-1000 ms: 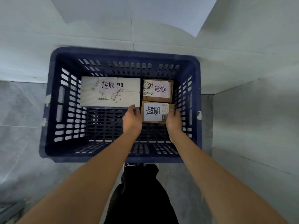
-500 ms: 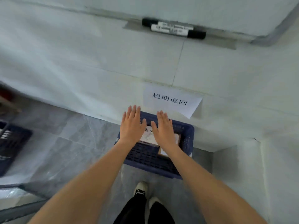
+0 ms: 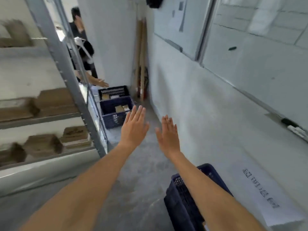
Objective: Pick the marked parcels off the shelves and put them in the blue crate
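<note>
L hand (image 3: 133, 130) & R hand (image 3: 168, 135): fingers straight, nearly together, empty. Cardboard parcels (image 3: 55, 100) left of fingertips, blurred; marks unreadable. Risk: unmarked parcel picked. Blue crate (image 3: 186, 197) behind wrists.

Shelf frame (image 3: 66, 77): grey matt metal. Parcels (image 3: 55, 99): brown matt cardboard. Crate (image 3: 181, 197): dark blue perforated plastic. Floor (image 3: 143, 164): grey, rough-looking concrete.

Paper sign (image 3: 273, 195) on the wall beside the blue crate (image 3: 181, 197): four large black Chinese characters (blurred and seen sideways, not readable here).
Notices (image 3: 180, 17) on the whiteboard (image 3: 186, 30): print too small to read.
Parcels (image 3: 73, 135) on the shelves (image 3: 41, 119): markings blurred.
</note>
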Demonstrator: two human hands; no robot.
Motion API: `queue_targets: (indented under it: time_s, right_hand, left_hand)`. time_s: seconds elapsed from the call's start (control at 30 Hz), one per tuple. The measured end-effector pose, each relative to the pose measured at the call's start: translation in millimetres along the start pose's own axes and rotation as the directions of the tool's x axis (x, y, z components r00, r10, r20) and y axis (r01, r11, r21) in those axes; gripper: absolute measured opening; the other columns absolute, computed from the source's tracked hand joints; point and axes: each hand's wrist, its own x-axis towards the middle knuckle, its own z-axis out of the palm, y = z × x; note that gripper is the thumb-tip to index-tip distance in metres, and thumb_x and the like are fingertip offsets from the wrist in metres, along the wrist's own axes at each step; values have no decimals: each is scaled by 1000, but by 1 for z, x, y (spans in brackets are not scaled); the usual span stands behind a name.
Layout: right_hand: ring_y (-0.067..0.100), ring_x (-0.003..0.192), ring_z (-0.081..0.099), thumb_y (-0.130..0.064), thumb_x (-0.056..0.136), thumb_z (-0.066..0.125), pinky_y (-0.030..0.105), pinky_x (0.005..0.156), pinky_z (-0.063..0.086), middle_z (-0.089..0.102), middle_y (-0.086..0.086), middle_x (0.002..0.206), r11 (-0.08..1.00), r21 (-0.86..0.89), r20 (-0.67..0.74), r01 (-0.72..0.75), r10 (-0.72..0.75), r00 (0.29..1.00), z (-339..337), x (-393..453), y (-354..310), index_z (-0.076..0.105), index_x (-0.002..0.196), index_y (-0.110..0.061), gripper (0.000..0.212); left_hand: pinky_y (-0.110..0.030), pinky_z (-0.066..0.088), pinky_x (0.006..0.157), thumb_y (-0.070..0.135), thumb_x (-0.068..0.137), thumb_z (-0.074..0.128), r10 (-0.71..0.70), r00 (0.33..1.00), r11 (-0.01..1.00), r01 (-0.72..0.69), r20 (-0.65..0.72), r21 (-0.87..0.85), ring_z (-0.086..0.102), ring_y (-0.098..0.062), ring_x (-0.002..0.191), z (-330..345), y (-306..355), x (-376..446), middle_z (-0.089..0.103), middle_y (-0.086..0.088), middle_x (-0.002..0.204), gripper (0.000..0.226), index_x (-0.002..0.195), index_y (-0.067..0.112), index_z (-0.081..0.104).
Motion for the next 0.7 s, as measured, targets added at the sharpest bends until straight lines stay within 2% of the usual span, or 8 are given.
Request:
queue_targets:
  time_s: [0.07,0.17,0.33,0.5,0.7]
  right_hand:
    - [17,152,0,-36,105,33,35,122,-4,7,4,165,997,24,5,68,-68,998,15,14,-43,11,157,-11,61]
    - [20,152,4,-34,105,36,38,123,0,12,7,164,966,45,50,255,-257,965,50,24,-129,15,156,-9,61]
    - [19,152,2,-40,105,29,36,122,-2,9,5,165,857,101,151,505,-515,844,118,20,-268,13,157,-11,61]
    - [18,152,-3,-41,105,24,38,124,-1,4,4,166,788,198,224,583,-615,756,183,-11,-397,8,157,-13,61]
    - [18,152,-6,-43,105,23,40,124,-1,1,2,166,691,269,280,671,-722,632,239,-52,-509,5,158,-15,63]
  left_hand:
    - [-36,1,122,38,102,34,-80,996,997,81,-39,16,2,-20,150,-22,-40,-10,14,-4,162,61,154,11,18]
    - [-35,-1,122,40,102,29,-253,959,964,261,-126,57,0,-19,150,-67,-116,-46,11,-4,162,62,155,12,14]
    - [-36,2,123,42,102,26,-470,838,846,517,-278,127,1,-18,150,-138,-234,-125,10,-4,162,62,155,12,12]
    - [-36,3,122,40,102,27,-608,711,712,685,-354,154,1,-19,150,-197,-324,-206,10,-4,163,62,155,13,10]
    - [-37,1,123,38,103,29,-697,581,544,810,-420,219,1,-20,151,-242,-400,-287,11,-6,162,61,155,11,12]
